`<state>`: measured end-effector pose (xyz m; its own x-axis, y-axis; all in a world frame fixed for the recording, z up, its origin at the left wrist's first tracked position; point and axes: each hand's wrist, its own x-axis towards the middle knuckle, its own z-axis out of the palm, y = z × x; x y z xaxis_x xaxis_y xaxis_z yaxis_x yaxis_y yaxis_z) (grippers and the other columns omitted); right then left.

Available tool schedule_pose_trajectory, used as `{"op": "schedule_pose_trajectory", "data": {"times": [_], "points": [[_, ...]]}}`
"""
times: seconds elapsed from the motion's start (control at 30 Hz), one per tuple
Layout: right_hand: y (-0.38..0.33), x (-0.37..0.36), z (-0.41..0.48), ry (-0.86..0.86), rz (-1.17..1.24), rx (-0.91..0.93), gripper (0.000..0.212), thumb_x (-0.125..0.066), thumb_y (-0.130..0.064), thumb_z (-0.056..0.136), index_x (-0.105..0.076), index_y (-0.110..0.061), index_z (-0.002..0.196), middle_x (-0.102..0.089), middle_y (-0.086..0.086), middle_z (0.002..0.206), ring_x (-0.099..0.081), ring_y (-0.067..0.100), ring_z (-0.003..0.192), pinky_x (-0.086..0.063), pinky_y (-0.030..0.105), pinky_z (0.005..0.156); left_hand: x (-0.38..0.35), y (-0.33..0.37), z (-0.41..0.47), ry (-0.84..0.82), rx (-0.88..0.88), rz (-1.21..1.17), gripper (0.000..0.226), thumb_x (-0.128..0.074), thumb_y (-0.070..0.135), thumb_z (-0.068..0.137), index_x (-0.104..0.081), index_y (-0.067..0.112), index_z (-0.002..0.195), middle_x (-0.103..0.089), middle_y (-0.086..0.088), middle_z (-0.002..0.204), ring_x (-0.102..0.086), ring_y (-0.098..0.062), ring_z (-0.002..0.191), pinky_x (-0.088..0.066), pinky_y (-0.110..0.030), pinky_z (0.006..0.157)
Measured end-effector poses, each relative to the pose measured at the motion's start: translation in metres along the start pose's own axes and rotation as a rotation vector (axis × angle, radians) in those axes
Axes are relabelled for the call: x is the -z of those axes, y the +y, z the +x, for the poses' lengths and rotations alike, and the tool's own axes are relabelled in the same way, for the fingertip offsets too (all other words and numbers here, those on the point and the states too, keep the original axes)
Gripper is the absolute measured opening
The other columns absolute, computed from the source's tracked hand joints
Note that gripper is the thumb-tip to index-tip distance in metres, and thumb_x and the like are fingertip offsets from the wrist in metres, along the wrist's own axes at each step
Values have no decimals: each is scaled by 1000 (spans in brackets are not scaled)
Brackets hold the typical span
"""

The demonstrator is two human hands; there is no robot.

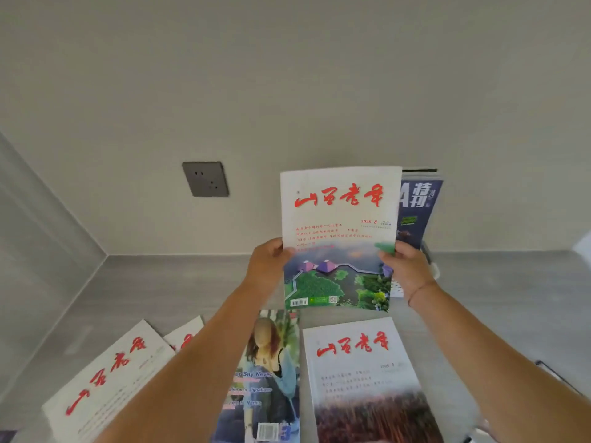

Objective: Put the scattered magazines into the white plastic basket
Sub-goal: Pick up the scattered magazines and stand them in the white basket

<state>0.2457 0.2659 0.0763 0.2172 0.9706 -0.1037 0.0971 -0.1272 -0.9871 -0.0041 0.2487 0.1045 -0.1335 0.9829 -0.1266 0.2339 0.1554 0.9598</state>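
Observation:
I hold a white magazine [339, 231] with red brush lettering and a green aerial photo upright above the counter. My left hand [267, 266] grips its left edge and my right hand [404, 271] grips its right edge. Behind it stands a dark blue magazine [419, 209], upright against the wall. Only a sliver of the white plastic basket [430, 266] shows beside my right hand. Flat on the counter lie a similar white magazine [364, 378], a magazine with a woman on its cover [271, 378], and two more white ones at left [108, 382], [185, 335].
A grey wall socket [205, 179] sits on the back wall to the left. The grey counter [179, 286] meets a side wall at far left. A dark thin object [553, 372] lies at the right edge.

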Motion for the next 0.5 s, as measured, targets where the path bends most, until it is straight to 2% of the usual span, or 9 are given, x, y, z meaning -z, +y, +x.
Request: {"op": "schedule_pose_trajectory", "data": {"times": [0.1,0.23,0.3,0.37,0.5], "points": [[-17,36,20,81,-95,75,20,-56,-1,87,-65,-3,104,-53,7,56,-46,11,44,-47,23,47,-41,29,24,63,-33,-26,22,-60,5,81,-73,9,99,-72,-9,104,-66,-24,88,-57,-36,81],[-30,77,48,164,-181,126,18,-59,-6,86,-67,-2,101,-62,16,66,-53,23,58,-52,28,62,-86,52,49,76,-57,-56,18,-66,7,78,-75,10,93,-73,-5,95,-67,-23,84,-58,-34,75],[-31,91,62,180,-201,133,18,-60,-8,86,-68,-2,101,-62,11,63,-55,19,57,-50,23,61,-102,54,59,103,-50,-81,15,-69,8,77,-74,10,91,-73,-7,96,-65,-20,79,-55,-26,66],[-27,99,75,184,-213,127,21,-60,-11,87,-68,-5,105,-63,6,65,-56,15,57,-46,16,57,-116,50,68,132,-35,-80,16,-71,10,78,-74,10,94,-73,-7,97,-66,-19,80,-52,-20,64],[-4,100,92,146,-256,70,21,-60,-11,87,-68,-8,106,-65,3,70,-58,13,60,-46,16,57,-135,29,77,189,28,-20,11,-70,11,79,-74,11,90,-74,-7,96,-67,-21,82,-51,-18,62]]}}
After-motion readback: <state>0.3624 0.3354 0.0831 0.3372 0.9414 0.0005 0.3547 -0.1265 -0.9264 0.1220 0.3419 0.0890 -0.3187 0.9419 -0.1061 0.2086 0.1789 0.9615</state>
